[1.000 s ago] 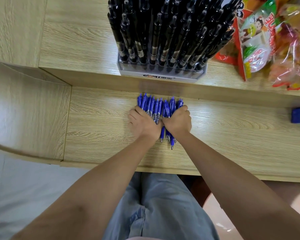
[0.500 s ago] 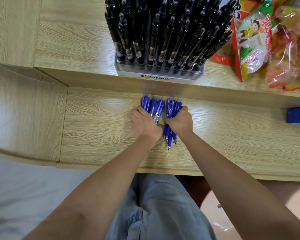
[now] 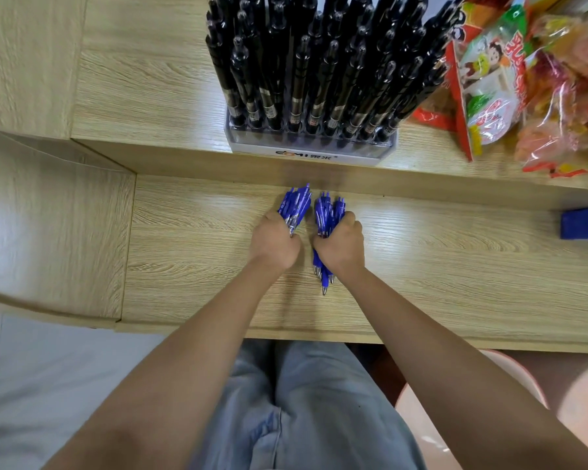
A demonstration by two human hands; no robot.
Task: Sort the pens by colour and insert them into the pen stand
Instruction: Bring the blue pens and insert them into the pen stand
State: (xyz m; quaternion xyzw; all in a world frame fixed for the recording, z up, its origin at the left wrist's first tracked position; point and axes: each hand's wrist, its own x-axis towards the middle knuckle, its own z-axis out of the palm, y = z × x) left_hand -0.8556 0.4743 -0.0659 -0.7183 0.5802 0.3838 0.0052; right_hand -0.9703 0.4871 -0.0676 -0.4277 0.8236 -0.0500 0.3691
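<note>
Two bunches of blue pens lie over the lower wooden desk surface [image 3: 455, 259]. My left hand [image 3: 275, 241] grips the left bunch of blue pens [image 3: 295, 205], whose clicker ends fan out beyond my fingers. My right hand [image 3: 341, 245] grips the right bunch of blue pens [image 3: 328, 212]; its tips stick out below my wrist. On the raised shelf behind stands a clear pen stand [image 3: 306, 151] packed with several black pens [image 3: 319, 62], all upright.
Colourful snack packets [image 3: 510, 79] lie on the shelf to the right of the stand. A blue box [image 3: 582, 226] sits at the desk's right edge. A wooden side panel [image 3: 48, 225] borders the left. My jeans-clad legs are below the desk edge.
The single heap of blue pens has been split into two bunches, one in each hand, and the two hands have drawn slightly apart.
</note>
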